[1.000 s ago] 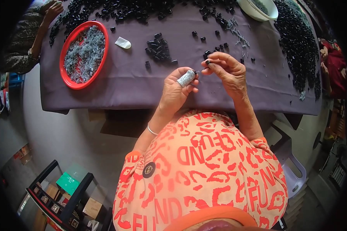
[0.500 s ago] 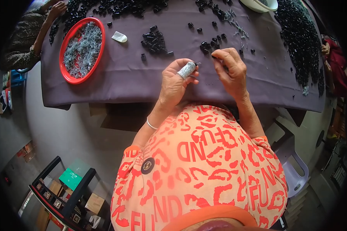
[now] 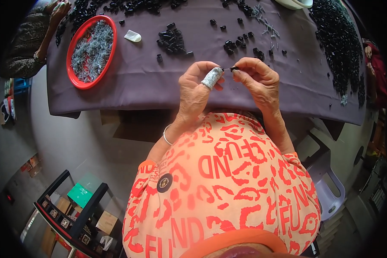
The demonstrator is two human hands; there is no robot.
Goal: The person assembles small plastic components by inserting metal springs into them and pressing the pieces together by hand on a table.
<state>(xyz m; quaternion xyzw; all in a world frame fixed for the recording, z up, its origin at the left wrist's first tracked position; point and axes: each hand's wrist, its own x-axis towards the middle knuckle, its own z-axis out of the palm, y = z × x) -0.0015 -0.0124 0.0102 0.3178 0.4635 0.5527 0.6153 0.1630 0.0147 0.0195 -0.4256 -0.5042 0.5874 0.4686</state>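
My left hand [image 3: 192, 94] is closed in a pinch over the table, a speckled grey-white cover [image 3: 212, 78] on its thumb. From its fingertips a thin grey rod [image 3: 227, 69] points right; a dark bit shows at the rod's left end. My right hand [image 3: 261, 84] pinches a small black plastic piece [image 3: 234, 68] at the rod's right end. Whether the rod has entered the piece is too small to tell. Just beyond the hands lie loose black pieces [image 3: 230, 46], and a small heap of black pieces [image 3: 171, 41] sits further left.
A red tray [image 3: 113, 51] of grey rods stands left on the purple-grey tablecloth [image 3: 137, 77], near a white scoop-like piece [image 3: 133, 36]. Large black heaps [image 3: 337, 47] cover the right side. A pale bowl [image 3: 294, 4] is at the back. Another person's arm [image 3: 43, 45] reaches in far left.
My right hand has brought the black piece left to the rod in my left hand. My left thumb has shifted slightly right. More black pieces show where the right hand was.
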